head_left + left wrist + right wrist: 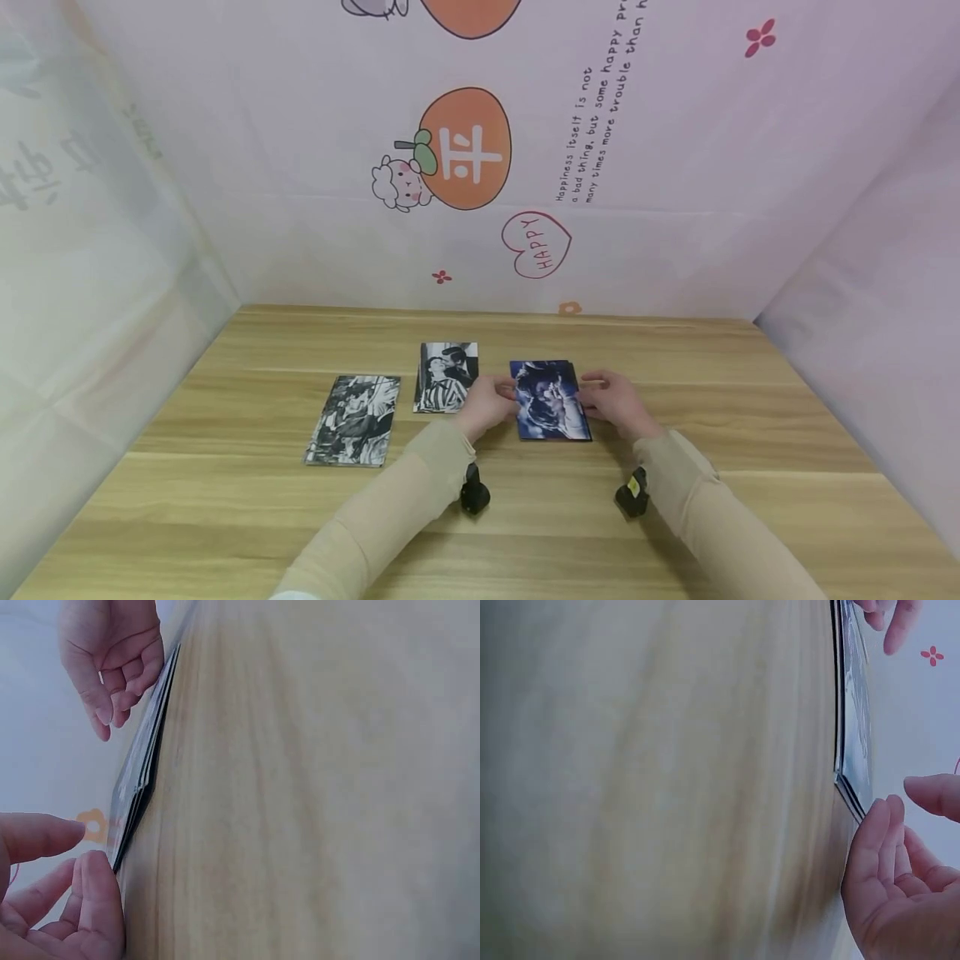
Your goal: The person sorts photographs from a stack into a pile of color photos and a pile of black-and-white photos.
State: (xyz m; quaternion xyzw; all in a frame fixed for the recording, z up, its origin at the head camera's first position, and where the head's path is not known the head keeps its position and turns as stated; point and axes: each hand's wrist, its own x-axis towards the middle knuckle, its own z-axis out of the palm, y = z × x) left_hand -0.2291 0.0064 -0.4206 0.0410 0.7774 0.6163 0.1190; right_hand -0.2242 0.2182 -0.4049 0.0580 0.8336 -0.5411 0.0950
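Note:
A small stack of photo cards (pixel 551 402) lies flat on the table, its top picture in blue and dark tones. Along its left side is my left hand (pixel 486 405), fingers relaxed and the thumb held apart from them in the left wrist view. My right hand (pixel 618 405) is at the opposite side, its fingertips by the card edges and its thumb raised in the right wrist view. Neither hand pinches the stack (pixel 142 769); several slightly uneven layers show at its edge. Whether every fingertip touches the cards cannot be made out.
Left of the stack lies a black-and-white photo card (pixel 442 379), partly behind my left hand. Another black-and-white card pile (pixel 354 421) sits further left and nearer. The wooden table (pixel 540 533) ends at a printed cloth backdrop (pixel 660 258).

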